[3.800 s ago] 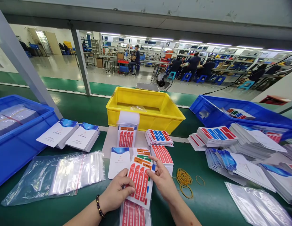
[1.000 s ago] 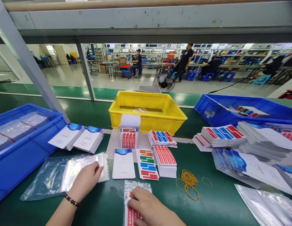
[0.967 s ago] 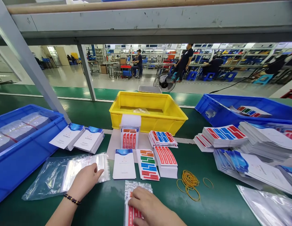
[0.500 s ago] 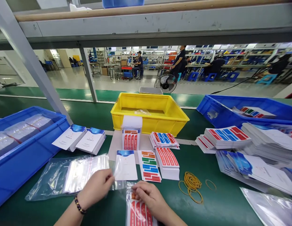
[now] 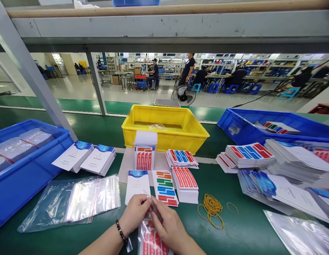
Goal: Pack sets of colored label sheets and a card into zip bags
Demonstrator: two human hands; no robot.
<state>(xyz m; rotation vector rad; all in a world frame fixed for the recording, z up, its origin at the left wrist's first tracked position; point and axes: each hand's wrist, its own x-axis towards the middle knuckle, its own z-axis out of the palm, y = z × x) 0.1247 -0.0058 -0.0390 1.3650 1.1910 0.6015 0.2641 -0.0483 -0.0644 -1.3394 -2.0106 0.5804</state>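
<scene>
My left hand (image 5: 136,213) and my right hand (image 5: 167,223) meet low in the middle, fingers pinched together on a thin clear plastic bag (image 5: 151,208) held between them. Under them lies a filled bag of red label sheets (image 5: 151,241). Just beyond stand three small stacks: a white booklet with a blue top (image 5: 138,183), multicoloured label sheets (image 5: 164,183) and red label sheets (image 5: 185,179). A stack of empty zip bags (image 5: 87,198) lies to the left of my left hand.
A yellow bin (image 5: 164,120) stands ahead, blue bins at the left (image 5: 26,170) and right (image 5: 273,122). White booklets (image 5: 86,158) lie left, label and booklet stacks (image 5: 273,166) right. Yellow rubber bands (image 5: 211,209) rest near my right hand. People work at far benches.
My left hand left the stack of empty bags with one clear bag and came right to meet my right hand, which lifted off the filled bag to pinch it too.
</scene>
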